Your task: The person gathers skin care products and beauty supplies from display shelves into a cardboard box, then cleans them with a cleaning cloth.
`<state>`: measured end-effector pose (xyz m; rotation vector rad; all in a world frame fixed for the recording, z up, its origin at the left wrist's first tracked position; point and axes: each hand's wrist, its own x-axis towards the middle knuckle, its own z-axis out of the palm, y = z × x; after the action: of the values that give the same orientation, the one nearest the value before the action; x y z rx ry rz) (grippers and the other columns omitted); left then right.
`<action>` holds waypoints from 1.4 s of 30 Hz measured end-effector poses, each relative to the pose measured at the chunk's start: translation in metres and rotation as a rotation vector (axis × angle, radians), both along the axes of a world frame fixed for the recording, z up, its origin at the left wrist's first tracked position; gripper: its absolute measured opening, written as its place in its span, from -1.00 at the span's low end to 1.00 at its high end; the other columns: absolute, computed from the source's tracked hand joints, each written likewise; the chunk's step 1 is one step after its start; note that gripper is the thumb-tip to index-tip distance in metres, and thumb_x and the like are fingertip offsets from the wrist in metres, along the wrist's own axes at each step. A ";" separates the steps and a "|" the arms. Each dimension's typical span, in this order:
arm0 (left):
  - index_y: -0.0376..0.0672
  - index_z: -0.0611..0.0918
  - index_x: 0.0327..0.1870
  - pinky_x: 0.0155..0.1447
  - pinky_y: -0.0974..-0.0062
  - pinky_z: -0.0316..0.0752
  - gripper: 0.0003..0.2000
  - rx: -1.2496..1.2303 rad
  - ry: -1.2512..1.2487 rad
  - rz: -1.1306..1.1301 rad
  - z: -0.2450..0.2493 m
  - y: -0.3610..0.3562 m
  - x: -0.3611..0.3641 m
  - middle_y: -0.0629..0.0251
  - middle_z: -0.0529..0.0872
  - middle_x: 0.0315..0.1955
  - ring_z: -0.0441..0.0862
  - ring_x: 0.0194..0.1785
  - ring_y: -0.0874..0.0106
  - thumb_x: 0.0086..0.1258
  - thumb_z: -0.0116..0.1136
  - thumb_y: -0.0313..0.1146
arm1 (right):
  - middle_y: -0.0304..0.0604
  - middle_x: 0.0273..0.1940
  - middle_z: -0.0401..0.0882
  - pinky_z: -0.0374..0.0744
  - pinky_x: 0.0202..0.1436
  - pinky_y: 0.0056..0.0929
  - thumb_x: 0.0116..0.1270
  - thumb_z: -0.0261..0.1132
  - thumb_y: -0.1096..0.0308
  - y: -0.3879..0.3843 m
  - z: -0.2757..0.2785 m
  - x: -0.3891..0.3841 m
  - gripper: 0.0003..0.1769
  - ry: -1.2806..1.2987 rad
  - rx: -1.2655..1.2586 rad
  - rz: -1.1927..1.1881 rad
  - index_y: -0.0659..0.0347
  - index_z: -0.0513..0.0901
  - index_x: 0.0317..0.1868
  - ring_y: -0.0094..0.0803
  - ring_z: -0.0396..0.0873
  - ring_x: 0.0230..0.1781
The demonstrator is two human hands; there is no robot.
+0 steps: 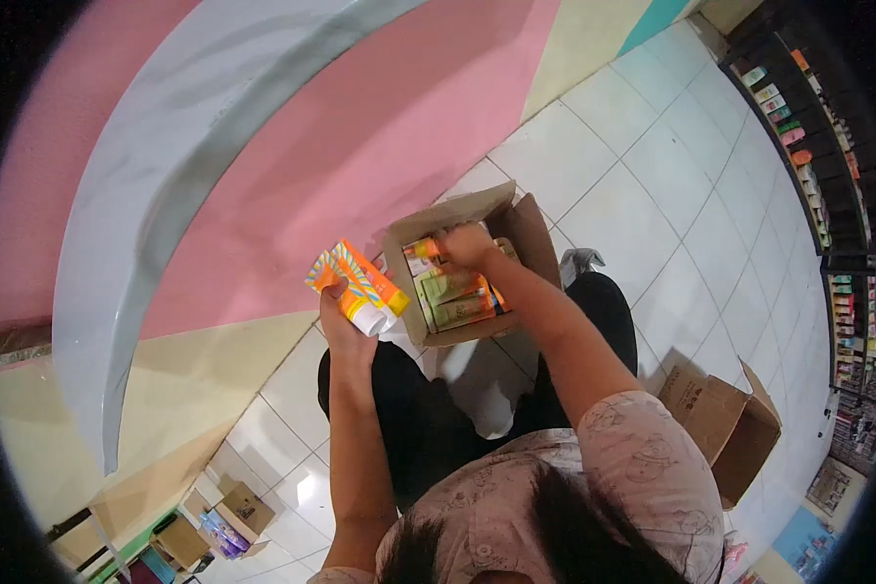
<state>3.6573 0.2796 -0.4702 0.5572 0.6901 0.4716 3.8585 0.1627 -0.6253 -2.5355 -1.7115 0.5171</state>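
Observation:
My left hand is closed around several squeeze tubes, orange and yellow with striped ends and white caps, held just left of an open cardboard box. Inside that box my right hand reaches down among packed goods; its fingers are partly hidden and blurred, so whether they grip anything does not show. Close to those fingers lies an orange-and-white pack. Green packages with orange parts fill the near side of the box.
A second open carton sits on the tiled floor to the right. Shelves of bottles and tubes line the far right. A pink wall with a pale curved ledge rises at left. More cartons stand at lower left.

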 end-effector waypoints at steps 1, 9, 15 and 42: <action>-0.23 0.33 0.24 0.24 -0.01 0.43 -0.44 -0.001 0.002 -0.003 0.002 -0.001 0.001 -0.03 0.55 -0.04 0.55 0.06 0.05 0.20 0.00 -0.21 | -0.02 -0.31 0.65 0.59 -0.23 -0.10 0.07 0.36 -0.09 0.003 -0.008 -0.002 -0.41 -0.050 0.013 -0.066 0.17 0.51 -0.04 -0.10 0.66 -0.29; -0.24 0.32 0.25 0.26 0.02 0.40 -0.43 -0.034 0.020 -0.008 0.012 -0.003 0.001 -0.08 0.55 -0.03 0.55 0.06 0.02 0.20 0.01 -0.22 | -0.15 -0.06 0.44 0.62 -0.25 -0.15 0.17 0.29 0.23 -0.018 -0.009 -0.021 -0.55 -0.042 0.247 -0.019 0.14 0.46 0.06 -0.18 0.65 -0.32; -0.26 0.31 0.27 0.20 0.03 0.43 -0.43 -0.039 0.006 -0.063 0.010 -0.002 0.001 -0.13 0.56 -0.02 0.55 0.05 -0.04 0.22 -0.01 -0.22 | -0.20 0.04 0.44 0.62 -0.25 -0.16 0.12 0.35 0.11 -0.019 -0.022 -0.024 -0.48 0.007 0.285 0.005 0.02 0.48 0.10 -0.16 0.65 -0.29; -0.25 0.34 0.26 0.16 0.06 0.46 -0.43 0.008 0.039 -0.089 0.004 -0.002 -0.001 -0.14 0.56 -0.01 0.57 0.03 -0.01 0.21 -0.03 -0.17 | -0.12 0.06 0.47 0.62 -0.20 -0.13 0.34 0.11 0.13 -0.008 -0.015 -0.031 -0.52 -0.010 0.074 -0.101 0.10 0.39 0.23 -0.17 0.65 -0.20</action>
<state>3.6565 0.2779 -0.4659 0.6038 0.6976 0.3813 3.8275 0.1548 -0.6403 -2.5595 -1.5651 0.4272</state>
